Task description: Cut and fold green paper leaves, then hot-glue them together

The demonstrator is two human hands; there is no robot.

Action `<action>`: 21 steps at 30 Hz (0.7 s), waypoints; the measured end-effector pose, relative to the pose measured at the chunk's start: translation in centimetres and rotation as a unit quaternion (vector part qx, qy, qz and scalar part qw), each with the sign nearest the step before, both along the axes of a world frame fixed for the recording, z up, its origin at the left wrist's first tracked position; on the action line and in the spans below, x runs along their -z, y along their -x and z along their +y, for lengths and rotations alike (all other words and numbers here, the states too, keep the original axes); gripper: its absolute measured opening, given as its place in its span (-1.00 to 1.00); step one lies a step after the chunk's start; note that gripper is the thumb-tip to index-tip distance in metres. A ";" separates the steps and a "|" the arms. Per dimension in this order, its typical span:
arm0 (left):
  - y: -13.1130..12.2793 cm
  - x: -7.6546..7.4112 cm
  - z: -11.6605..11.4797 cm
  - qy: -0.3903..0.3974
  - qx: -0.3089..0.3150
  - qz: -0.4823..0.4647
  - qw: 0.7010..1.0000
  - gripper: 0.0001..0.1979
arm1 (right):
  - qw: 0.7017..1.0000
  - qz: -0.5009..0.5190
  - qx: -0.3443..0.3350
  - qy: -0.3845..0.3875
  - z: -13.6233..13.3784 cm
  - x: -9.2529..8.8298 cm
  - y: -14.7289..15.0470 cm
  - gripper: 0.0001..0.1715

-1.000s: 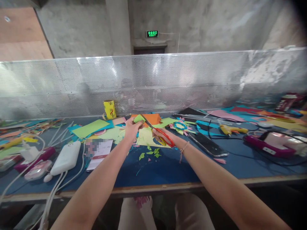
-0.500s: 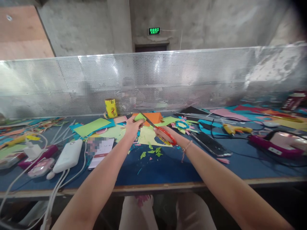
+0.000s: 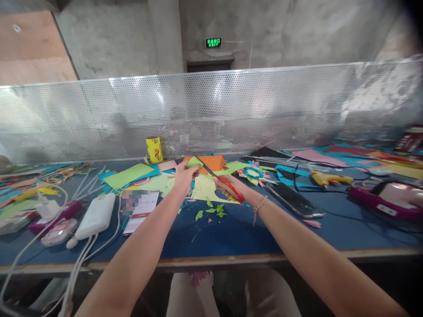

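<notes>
My left hand [image 3: 185,176] pinches a small piece of light green paper [image 3: 194,162]. A pair of scissors [image 3: 233,188] with red and yellow handles is gripped in my right hand [image 3: 228,185]. Their blades point up and to the left, close against the green paper; whether they touch it I cannot tell. Behind both hands lies a sheet of orange paper [image 3: 213,163], and under them a pale yellow-green sheet [image 3: 205,189]. Several light green paper scraps [image 3: 220,210] are scattered on the blue table in front of my hands.
To the left are a phone [image 3: 142,213], a white power bank [image 3: 96,215] with cables, and a yellow packet [image 3: 154,149]. A dark phone [image 3: 294,200], a paper flower [image 3: 254,171] and a yellow glue gun [image 3: 330,178] lie right. A perforated metal screen [image 3: 132,114] borders the back.
The view has shifted slightly. Another green scrap appears among those on the table. Both hands keep nearly the same position, still holding the paper and the scissors.
</notes>
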State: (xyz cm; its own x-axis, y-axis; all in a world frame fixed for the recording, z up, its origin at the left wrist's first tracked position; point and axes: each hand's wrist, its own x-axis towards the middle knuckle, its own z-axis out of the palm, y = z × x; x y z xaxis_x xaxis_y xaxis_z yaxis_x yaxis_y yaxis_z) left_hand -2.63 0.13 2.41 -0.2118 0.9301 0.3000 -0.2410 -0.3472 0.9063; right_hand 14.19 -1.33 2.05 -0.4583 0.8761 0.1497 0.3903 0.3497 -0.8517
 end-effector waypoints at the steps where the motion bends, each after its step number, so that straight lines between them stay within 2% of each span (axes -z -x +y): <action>1: 0.0 0.1 0.0 -0.003 0.003 -0.002 1.000 -0.77 | 1.000 0.003 -0.005 0.005 0.1 0.1 -0.1 -0.54; 9: -0.1 0.5 0.4 -0.011 0.003 0.002 1.000 -0.78 | 0.998 0.044 -0.040 0.032 -0.4 -0.2 0.0 -0.51; 13: -0.1 0.5 0.4 -0.012 0.011 -0.003 1.000 -0.79 | 0.997 0.052 -0.042 0.048 -0.4 -0.2 0.1 -0.50; 21: -0.1 0.3 0.1 -0.002 -0.013 0.011 1.000 -0.80 | 0.997 0.039 -0.035 0.048 -0.2 -0.1 0.1 -0.48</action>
State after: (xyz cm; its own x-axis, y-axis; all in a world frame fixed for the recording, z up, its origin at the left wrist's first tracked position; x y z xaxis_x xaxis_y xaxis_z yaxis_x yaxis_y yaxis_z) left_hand -2.50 0.24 2.16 -0.2294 0.9230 0.3090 -0.2109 -0.3571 0.9100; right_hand 14.12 -1.55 2.16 -0.5091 0.8545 0.1031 0.2998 0.2884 -0.9094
